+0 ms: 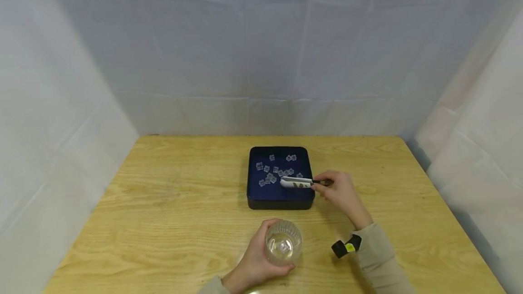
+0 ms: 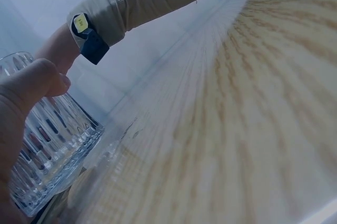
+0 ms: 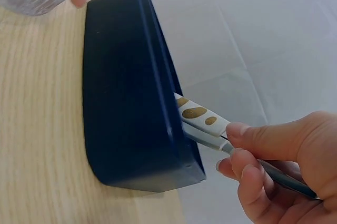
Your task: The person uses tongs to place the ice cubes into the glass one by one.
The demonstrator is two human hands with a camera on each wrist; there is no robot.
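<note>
My right hand (image 1: 341,194) pinches a pair of tongs (image 1: 296,183) with white, brown-spotted arms and a dark handle end. The tongs reach over the right side of a dark blue square tray (image 1: 281,204), and in the right wrist view their tips are hidden behind its wall. Several small clear cubes (image 1: 271,178) lie scattered in the tray, some close to the tongs' tips. In front of the tray, my left hand (image 1: 258,257) grips a clear ribbed glass (image 1: 284,242), with thumb and fingers round its sides. Something small and clear shows at the bottom of the glass.
The tray and glass are on a light wooden table (image 1: 163,203). White sheeting (image 1: 261,49) hangs behind the table and along both sides. A black band with a yellow label (image 1: 349,246) is strapped at the right sleeve's cuff.
</note>
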